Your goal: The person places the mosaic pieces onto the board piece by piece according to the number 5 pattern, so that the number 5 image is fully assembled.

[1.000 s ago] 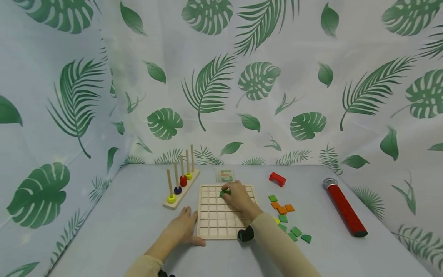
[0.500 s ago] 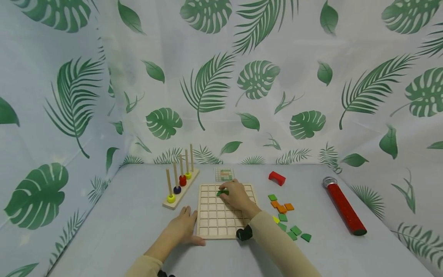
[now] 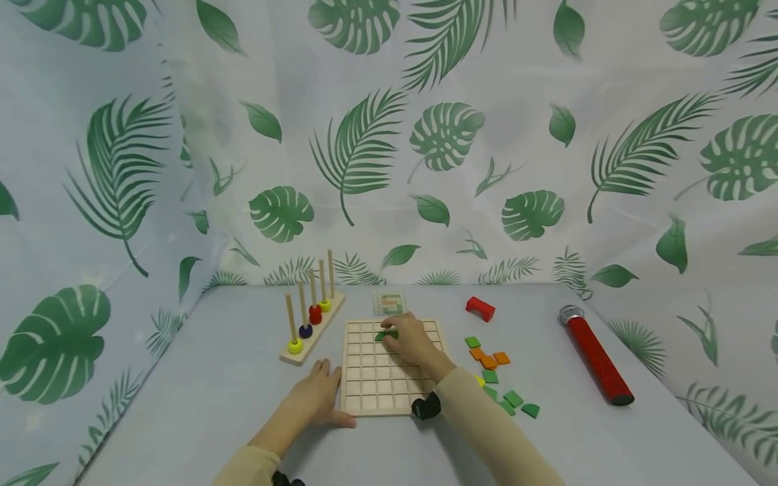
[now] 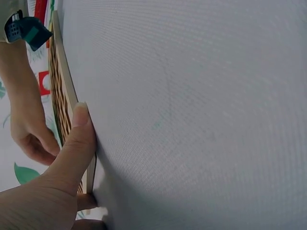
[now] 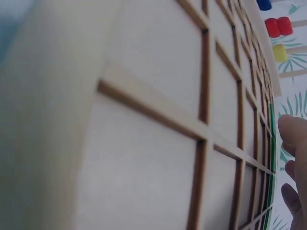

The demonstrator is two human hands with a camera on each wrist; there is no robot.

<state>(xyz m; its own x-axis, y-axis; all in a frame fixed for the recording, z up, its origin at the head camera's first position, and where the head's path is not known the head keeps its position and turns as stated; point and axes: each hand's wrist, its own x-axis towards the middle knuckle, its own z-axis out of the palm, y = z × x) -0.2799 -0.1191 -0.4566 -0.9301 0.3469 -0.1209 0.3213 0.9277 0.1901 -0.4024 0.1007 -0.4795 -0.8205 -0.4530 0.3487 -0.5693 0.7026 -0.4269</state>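
Observation:
My right hand [image 3: 415,339] is over the far rows of a wooden grid board [image 3: 367,388], thumb and index finger pinching a dark green tile [image 3: 380,335]. In the right wrist view, its fingertips [image 5: 289,125] are right at green pieces [image 5: 272,139] along the board's far edge; the palm is out of sight. My left hand [image 3: 315,397] rests against the board's near left corner, fingers along the left side. Seen from the left wrist, the thumb [image 4: 80,125] lies on the board's near edge [image 4: 67,72].
A peg stand [image 3: 313,341] with coloured beads is left of the board, a small grid pattern card [image 3: 389,303] behind it. To the right lie loose green and orange tiles [image 3: 489,362], a red arch block [image 3: 480,309] and a red microphone-shaped object [image 3: 598,358].
My right hand has slid slightly left across the board with the green tile. The left hand keeps its place at the corner. The head view has shifted a little.

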